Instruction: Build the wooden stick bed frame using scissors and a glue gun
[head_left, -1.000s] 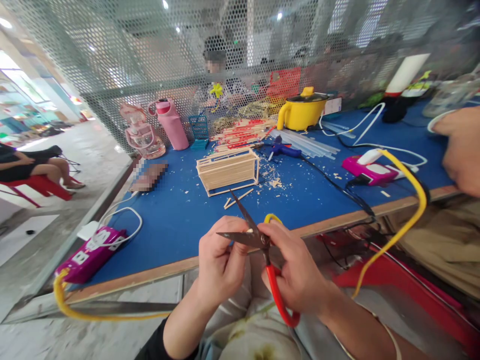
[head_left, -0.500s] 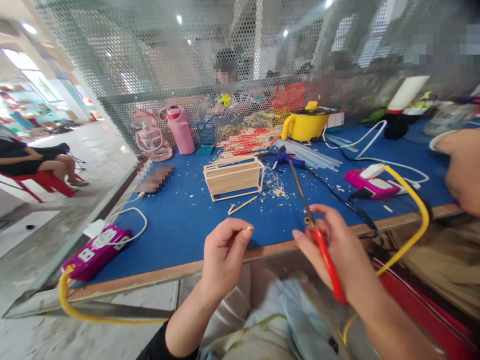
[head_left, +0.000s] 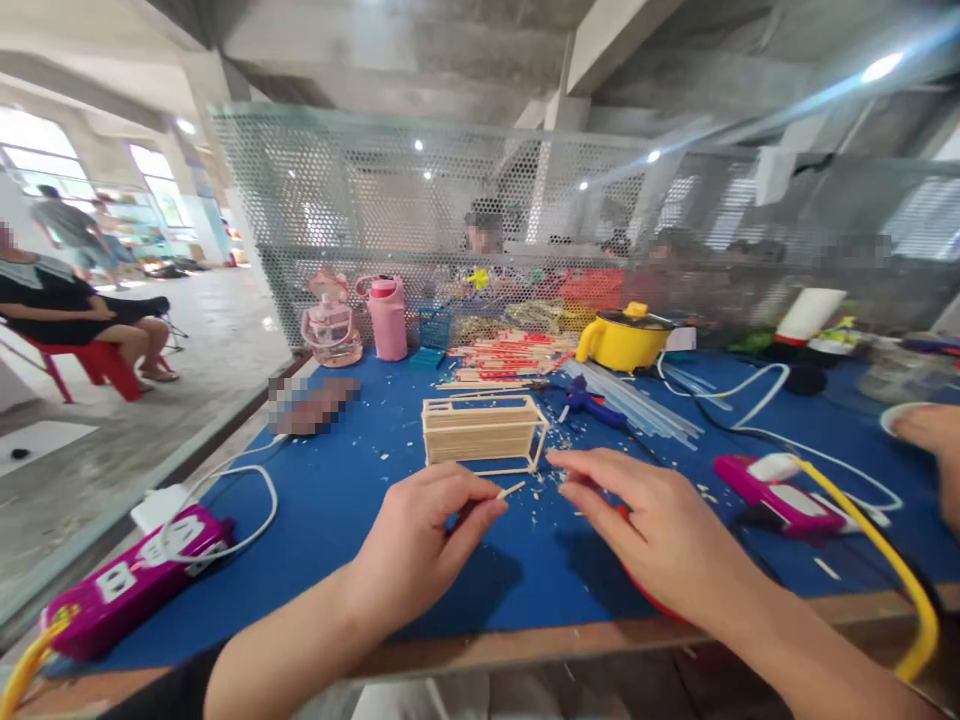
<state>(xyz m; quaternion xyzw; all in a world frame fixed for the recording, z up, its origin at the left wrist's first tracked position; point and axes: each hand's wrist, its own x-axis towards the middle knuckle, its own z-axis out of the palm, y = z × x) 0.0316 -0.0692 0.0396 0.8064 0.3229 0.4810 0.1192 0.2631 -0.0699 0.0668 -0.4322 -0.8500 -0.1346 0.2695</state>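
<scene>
Between the thumb and forefinger of my left hand (head_left: 435, 530) is a short wooden stick (head_left: 513, 490), its free end pointing right. My right hand (head_left: 645, 530) is just to the right, fingers apart and nothing between the fingertips. Beneath it, red handles (head_left: 654, 598) show partly on the table, mostly covered by the hand. A box-shaped frame of thin wooden sticks (head_left: 480, 435) stands right behind my hands. Wood crumbs lie around its right end. Behind it is a blue glue gun (head_left: 589, 402).
Red-tipped sticks (head_left: 514, 355), clear glue sticks (head_left: 637, 400), a yellow pot (head_left: 626, 340) and pink bottles (head_left: 388, 325) stand along the mesh screen. Purple power strips (head_left: 135, 590) with cords lie left and right. A person's hand (head_left: 930, 430) is at the right edge.
My view has tilted up. Both hands have moved forward over the table, towards the stick frame. The red-handled scissors have left my right hand's grip. A longer piece of stick now shows in my left fingers.
</scene>
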